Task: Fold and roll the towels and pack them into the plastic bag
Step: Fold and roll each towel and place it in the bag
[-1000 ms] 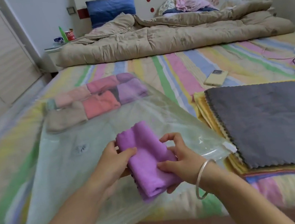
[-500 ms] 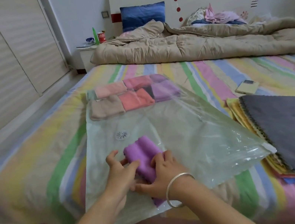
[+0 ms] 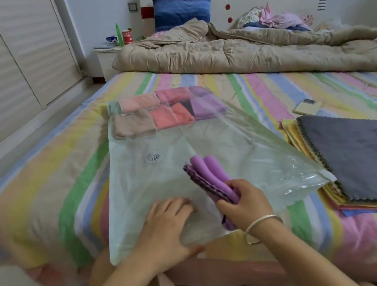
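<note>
A clear plastic bag (image 3: 245, 148) with a round valve lies flat on the striped bed. Several rolled towels (image 3: 164, 111) in beige, pink, coral and purple sit in rows at its far end, inside the bag. My right hand (image 3: 245, 204) grips a folded purple towel (image 3: 209, 176) near the bag's near edge, the towel pointing away from me. My left hand (image 3: 165, 226) rests on the bag's near left part, fingers spread and thumb at the bag's edge. Whether the purple towel lies inside or on top of the bag, I cannot tell.
A stack of flat towels (image 3: 369, 157), grey on top, lies at the right of the bag. A phone (image 3: 307, 106) and a cable rest beyond it. A beige quilt (image 3: 243, 56) is bunched at the head of the bed. The bed's near edge runs under my wrists.
My left hand has let go of the purple towel and now lies on the bag. My right hand alone holds the towel, turned narrower. The view has shifted left.
</note>
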`<state>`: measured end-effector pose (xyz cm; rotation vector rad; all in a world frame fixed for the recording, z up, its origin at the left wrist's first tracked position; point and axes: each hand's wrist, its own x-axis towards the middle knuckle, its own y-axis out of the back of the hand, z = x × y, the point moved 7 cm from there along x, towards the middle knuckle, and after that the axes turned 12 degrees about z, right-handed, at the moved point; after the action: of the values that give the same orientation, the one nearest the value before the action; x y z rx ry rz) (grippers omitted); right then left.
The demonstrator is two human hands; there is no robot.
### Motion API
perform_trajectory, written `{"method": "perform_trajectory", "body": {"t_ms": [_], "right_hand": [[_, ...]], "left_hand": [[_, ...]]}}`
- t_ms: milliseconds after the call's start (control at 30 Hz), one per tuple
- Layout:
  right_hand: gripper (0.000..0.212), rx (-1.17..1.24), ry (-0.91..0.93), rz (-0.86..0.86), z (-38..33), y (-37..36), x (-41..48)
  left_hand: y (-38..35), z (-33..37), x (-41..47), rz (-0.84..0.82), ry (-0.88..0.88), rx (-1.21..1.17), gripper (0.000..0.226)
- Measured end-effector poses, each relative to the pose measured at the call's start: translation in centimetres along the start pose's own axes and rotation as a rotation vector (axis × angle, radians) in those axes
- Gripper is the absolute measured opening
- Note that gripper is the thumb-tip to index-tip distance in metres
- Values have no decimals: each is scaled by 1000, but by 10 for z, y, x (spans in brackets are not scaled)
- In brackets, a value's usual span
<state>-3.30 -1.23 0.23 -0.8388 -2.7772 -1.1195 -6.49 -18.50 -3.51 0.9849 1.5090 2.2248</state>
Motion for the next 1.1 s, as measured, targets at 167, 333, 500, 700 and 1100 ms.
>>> {"method": "perform_trajectory", "body": {"t_ms": [167,333,500,700,1100], "right_hand": [[21,251,-23,1,10,39,-13],[24,406,353,-34,-10,69,-35],[33,48,506,-188,-1,58,-48],[43,-278,400,-40,-9,40,-24],[27,-228,224,-41,-110,-121,127]], "left_hand": [[2,4,0,93,-27,-5,57],[19,-10,1,86,145,-231,43],[49,-29,11,214,417,-512,22],[102,-3,35,330,379,-638,15],[135,-76,100,285,423,-811,28]]}}
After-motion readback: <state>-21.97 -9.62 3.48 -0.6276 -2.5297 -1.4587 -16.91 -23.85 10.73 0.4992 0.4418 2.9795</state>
